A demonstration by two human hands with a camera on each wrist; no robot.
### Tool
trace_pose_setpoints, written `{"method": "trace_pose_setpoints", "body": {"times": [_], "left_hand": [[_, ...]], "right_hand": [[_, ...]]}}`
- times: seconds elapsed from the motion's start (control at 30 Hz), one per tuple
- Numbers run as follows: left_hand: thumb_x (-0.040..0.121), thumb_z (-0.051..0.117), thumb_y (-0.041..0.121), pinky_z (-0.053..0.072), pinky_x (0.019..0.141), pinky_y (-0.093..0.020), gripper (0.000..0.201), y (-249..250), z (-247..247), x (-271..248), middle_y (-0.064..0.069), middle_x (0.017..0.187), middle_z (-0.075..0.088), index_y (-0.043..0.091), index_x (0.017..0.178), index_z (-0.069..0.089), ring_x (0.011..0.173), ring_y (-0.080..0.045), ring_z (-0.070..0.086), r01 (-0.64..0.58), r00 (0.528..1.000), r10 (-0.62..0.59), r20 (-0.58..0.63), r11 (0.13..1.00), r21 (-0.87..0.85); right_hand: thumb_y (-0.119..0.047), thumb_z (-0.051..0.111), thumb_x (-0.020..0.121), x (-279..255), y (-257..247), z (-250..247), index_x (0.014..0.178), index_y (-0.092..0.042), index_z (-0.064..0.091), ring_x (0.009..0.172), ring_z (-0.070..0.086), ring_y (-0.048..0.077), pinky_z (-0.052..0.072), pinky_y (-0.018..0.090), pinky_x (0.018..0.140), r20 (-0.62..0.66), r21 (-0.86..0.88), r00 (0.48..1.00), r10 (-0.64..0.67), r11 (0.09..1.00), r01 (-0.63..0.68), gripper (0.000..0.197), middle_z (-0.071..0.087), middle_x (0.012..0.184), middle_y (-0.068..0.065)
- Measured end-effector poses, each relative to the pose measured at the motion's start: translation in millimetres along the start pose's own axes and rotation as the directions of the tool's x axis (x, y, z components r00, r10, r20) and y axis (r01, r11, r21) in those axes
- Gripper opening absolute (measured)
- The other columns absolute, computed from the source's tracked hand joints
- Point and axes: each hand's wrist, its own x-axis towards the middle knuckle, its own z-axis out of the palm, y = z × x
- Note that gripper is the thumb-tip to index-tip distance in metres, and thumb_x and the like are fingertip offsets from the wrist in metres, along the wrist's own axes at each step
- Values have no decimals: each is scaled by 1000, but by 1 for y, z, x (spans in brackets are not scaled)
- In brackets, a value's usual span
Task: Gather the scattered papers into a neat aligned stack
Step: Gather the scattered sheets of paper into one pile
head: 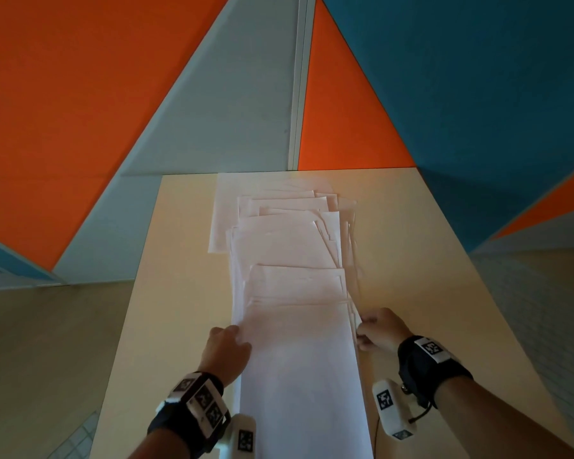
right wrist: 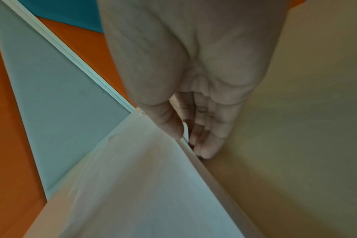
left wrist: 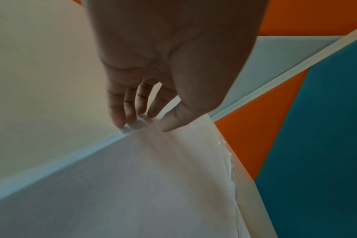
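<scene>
A long, loosely overlapped pile of white papers (head: 292, 253) runs down the middle of the beige table (head: 179, 260), from its far edge towards me. My left hand (head: 232, 339) holds the pile's left edge. In the left wrist view the thumb (left wrist: 171, 124) lies on top of the sheets (left wrist: 153, 185) and the fingers (left wrist: 120, 116) meet the edge from the side. My right hand (head: 367, 332) holds the right edge. The right wrist view shows its thumb (right wrist: 173, 127) on the top sheet (right wrist: 143, 185) and its fingers (right wrist: 206, 145) against the edge.
At the far end one sheet (head: 221, 220) sticks out to the left of the pile. Bare tabletop lies on both sides of the papers. Orange, blue and grey wall panels (head: 246, 94) stand right behind the table's far edge. Floor shows left and right.
</scene>
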Motion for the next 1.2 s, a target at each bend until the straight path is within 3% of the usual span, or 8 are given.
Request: {"method": "trace_pose_setpoints", "body": {"times": [0.2, 0.37, 0.47, 0.63, 0.77, 0.9, 1.07, 1.2], "left_hand": [[90, 54, 12, 44, 83, -29, 30, -15, -2, -16, -17, 117, 61, 3, 117, 60, 101, -31, 58, 3, 1000, -3, -23, 1000, 24], [80, 53, 6, 37, 60, -33, 16, -14, 10, -25, -9, 74, 53, 11, 66, 47, 68, -25, 46, -52, 999, 52, -12, 999, -16], [82, 53, 8, 36, 67, -27, 7, -17, 9, -27, -10, 87, 59, 5, 83, 60, 80, -27, 51, -61, 998, 60, -12, 998, -22], [84, 52, 7, 43, 81, -28, 25, -14, 1, -23, -11, 105, 56, 7, 106, 63, 95, -28, 54, -56, 998, 56, -3, 998, -41], [89, 53, 13, 37, 103, -29, 54, 0, -5, -11, -13, 138, 43, 10, 142, 41, 122, -28, 50, -85, 996, 85, 13, 996, 16], [90, 51, 16, 36, 107, -32, 60, 13, -2, 1, -14, 142, 39, 11, 146, 33, 129, -28, 44, -79, 995, 74, 74, 995, 62], [87, 53, 18, 37, 106, -35, 54, 15, -9, 16, -16, 137, 45, 12, 140, 42, 126, -31, 46, -37, 998, 33, 47, 995, 88], [86, 54, 19, 34, 110, -38, 60, 21, -21, 39, -15, 141, 41, 13, 144, 38, 130, -33, 43, -47, 999, 47, 1, 995, 93]], "right_hand": [[-13, 54, 80, -21, 8, 3, 65, -11, 60, 63, 65, 20, 55, 27, 64, -79, -207, 994, -70, 977, 53, 16, 69, 66, 5], [-7, 58, 85, -26, 17, 21, 60, -10, 56, 64, 69, 25, 63, 36, 75, -36, -122, 999, -36, 992, 31, 25, 65, 66, 9], [-8, 58, 84, -25, 19, 23, 61, -11, 56, 65, 70, 25, 64, 34, 71, -77, -133, 997, -29, 991, 18, 24, 66, 69, 8], [-10, 52, 88, -20, 17, 10, 101, -9, 68, 90, 60, 25, 45, 24, 75, -171, -221, 981, -94, 974, 55, 20, 67, 102, 9], [-8, 57, 89, -8, 5, 7, 101, -10, 65, 100, 58, 26, 39, 22, 79, -193, -225, 970, -145, 969, 100, 14, 66, 114, 10], [-8, 55, 89, 0, -2, 10, 91, -2, 76, 101, 69, 30, 54, 28, 86, -145, -288, 979, -141, 953, 95, 22, 75, 102, 12], [-9, 52, 75, 15, -10, -2, 60, -4, 64, 85, 72, 32, 56, 27, 67, -97, -320, 991, -95, 945, 59, 20, 73, 76, 9], [-11, 50, 89, 26, -34, -11, 91, -8, 74, 99, 67, 29, 55, 31, 86, -158, -318, 978, -135, 945, 79, 24, 73, 102, 8]]}}
